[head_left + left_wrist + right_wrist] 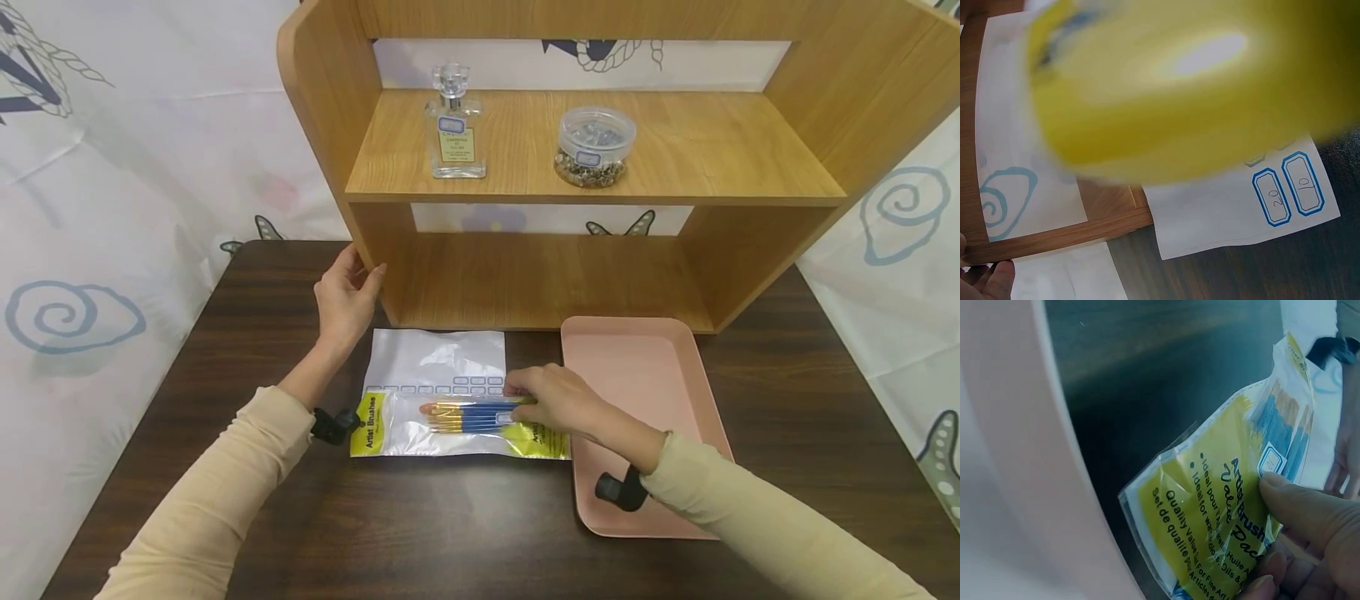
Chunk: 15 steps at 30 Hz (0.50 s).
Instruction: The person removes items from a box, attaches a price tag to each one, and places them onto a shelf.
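My right hand pinches a clear pack of paintbrushes near its right end, thumb on top. In the right wrist view the pack is tilted up, its yellow printed end and a small label beside the thumb. Blue handles show through the plastic. My left hand grips the left side panel of a wooden shelf, thumb and fingers on either side of its edge. The pack's other yellow end, blurred, fills much of the left wrist view.
Beneath the pack lies a white sheet of labels. A pink tray is at the right, partly under the right forearm. On the upper shelf board stand a glass perfume bottle and a round lidded jar. Everything rests on a dark table.
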Each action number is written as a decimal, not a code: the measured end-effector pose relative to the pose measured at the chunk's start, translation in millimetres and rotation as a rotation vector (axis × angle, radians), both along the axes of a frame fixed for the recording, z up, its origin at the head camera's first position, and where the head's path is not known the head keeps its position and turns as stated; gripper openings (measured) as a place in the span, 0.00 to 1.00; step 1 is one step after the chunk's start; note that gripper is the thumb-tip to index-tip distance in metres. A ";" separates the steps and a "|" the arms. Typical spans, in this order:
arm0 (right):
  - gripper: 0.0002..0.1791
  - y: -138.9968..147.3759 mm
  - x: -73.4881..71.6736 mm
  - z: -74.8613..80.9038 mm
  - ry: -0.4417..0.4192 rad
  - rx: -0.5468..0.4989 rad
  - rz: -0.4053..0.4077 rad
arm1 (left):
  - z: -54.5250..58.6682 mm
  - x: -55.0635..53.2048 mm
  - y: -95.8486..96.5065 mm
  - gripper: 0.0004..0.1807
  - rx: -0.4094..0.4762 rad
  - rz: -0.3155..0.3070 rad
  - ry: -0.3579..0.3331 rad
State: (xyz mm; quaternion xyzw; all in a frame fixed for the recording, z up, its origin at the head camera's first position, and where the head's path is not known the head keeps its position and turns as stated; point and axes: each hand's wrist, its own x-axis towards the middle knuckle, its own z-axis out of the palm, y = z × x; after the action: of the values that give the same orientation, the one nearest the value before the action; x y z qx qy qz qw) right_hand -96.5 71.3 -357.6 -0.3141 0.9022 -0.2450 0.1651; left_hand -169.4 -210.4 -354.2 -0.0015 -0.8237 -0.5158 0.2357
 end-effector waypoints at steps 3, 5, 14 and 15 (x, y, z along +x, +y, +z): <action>0.06 4.2 -5.3 7.2 0.001 -0.006 -0.017 | 0.5 0.4 0.0 0.21 -0.019 0.005 -0.010; 0.05 7.7 -9.8 11.4 -0.001 -0.009 -0.034 | 0.6 0.4 -0.3 0.21 -0.022 0.006 -0.013; 0.06 24.9 -37.1 25.6 -0.007 -0.053 -0.099 | -0.2 0.2 -0.7 0.21 -0.034 0.003 -0.003; 0.06 26.6 -40.4 26.6 -0.008 -0.060 -0.102 | -0.4 0.3 -0.6 0.21 -0.040 0.004 -0.004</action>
State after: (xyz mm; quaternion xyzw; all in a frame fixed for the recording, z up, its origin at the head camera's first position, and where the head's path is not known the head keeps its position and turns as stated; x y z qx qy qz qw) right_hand -136.9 97.9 -331.0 -0.2715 0.9087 -0.2813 0.1465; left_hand -169.1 -211.0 -354.7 -0.0036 -0.8341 -0.4990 0.2350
